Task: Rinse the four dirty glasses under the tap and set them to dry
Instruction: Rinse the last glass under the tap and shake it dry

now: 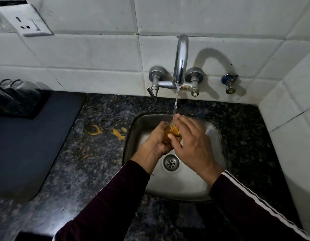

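Observation:
A chrome tap (pixel 181 63) runs a thin stream of water into a glass (pixel 169 132) stained with orange liquid, held over the steel sink (pixel 209 185). My left hand (pixel 156 141) is wrapped around the glass from the left. The fingers of my right hand (pixel 190 143) are spread flat against its right side and rim, and its thumb touches the glass. Most of the glass is hidden between the hands. Two upside-down glasses (pixel 11 86) stand on a dark mat (pixel 29 145) at the far left.
Orange peel scraps (pixel 107 132) lie on the dark granite counter (pixel 91 171) left of the sink. The drain (pixel 171 162) sits below my hands. A wall socket (pixel 27 21) is at upper left, a small valve (pixel 229 83) right of the tap.

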